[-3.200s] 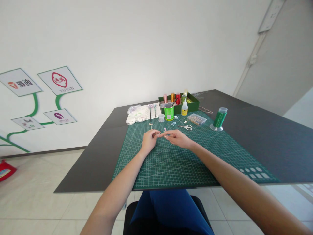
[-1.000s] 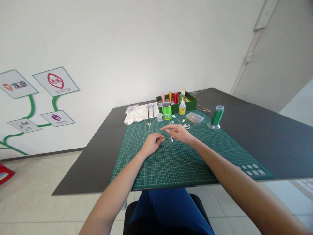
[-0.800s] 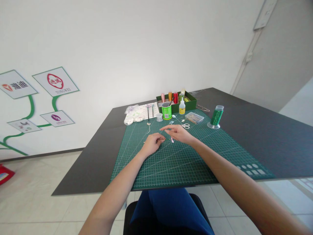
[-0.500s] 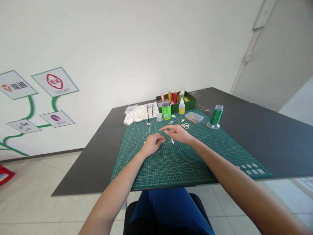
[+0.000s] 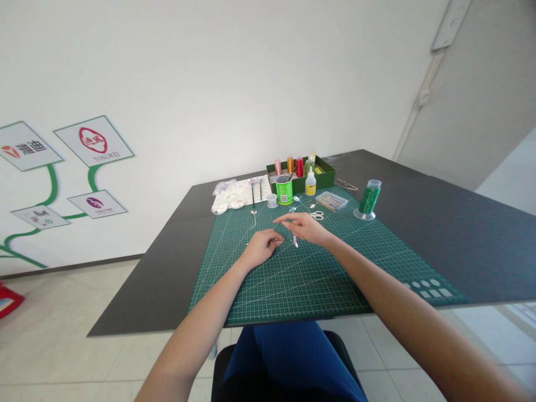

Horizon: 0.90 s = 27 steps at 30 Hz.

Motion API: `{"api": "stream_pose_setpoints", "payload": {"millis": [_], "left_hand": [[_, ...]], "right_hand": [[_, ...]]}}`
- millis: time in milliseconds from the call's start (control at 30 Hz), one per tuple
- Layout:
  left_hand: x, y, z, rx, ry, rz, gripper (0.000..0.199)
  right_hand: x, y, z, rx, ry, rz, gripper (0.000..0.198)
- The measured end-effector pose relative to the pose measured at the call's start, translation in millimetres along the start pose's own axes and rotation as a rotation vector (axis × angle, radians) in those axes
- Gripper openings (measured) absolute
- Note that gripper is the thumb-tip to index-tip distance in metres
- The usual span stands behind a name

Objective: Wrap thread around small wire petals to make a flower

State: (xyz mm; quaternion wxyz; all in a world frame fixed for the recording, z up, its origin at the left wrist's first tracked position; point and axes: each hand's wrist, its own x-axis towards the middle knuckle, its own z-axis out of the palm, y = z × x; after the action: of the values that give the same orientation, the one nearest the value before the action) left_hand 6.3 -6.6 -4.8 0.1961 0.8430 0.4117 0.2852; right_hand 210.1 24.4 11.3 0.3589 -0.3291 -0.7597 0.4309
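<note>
My left hand (image 5: pixel 263 247) rests low over the green cutting mat (image 5: pixel 293 285), its fingers closed round a thin wire stem. A small pale pink-purple petal (image 5: pixel 295 242) shows at the stem's right end; most of the stem is hidden by the fingers. Just above and to the right hovers my right hand (image 5: pixel 306 228), index finger stretched out to the left and thumb below it, slightly apart. Any thread at its fingertips is too fine to make out. Behind this hand lie white-handled scissors (image 5: pixel 317 215), partly covered.
Behind the hands stand a bright green tin (image 5: pixel 285 191), a glue bottle (image 5: pixel 310 184), a small round container (image 5: pixel 272 201) and a clear box (image 5: pixel 332 201). A green box (image 5: pixel 324 176) holds thread spools. One green spool (image 5: pixel 369 200) stands at right; wrapped white pieces (image 5: pixel 228 198) lie at left.
Both hands hold almost the same pose. The petal by the left hand has turned slightly; the view has shifted a little.
</note>
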Motion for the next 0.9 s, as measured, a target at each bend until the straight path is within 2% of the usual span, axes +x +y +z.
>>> {"api": "stream_pose_setpoints", "payload": {"millis": [600, 900], "left_hand": [[-0.3, 0.3, -0.1, -0.005, 0.008, 0.016, 0.013], [-1.1, -0.6, 0.0, 0.019, -0.009, 0.016, 0.015]], "right_hand": [[1.1, 0.6, -1.7, -0.001, 0.015, 0.008, 0.038], [-1.1, -5.8, -1.6, -0.118, 0.022, 0.026, 0.037]]}}
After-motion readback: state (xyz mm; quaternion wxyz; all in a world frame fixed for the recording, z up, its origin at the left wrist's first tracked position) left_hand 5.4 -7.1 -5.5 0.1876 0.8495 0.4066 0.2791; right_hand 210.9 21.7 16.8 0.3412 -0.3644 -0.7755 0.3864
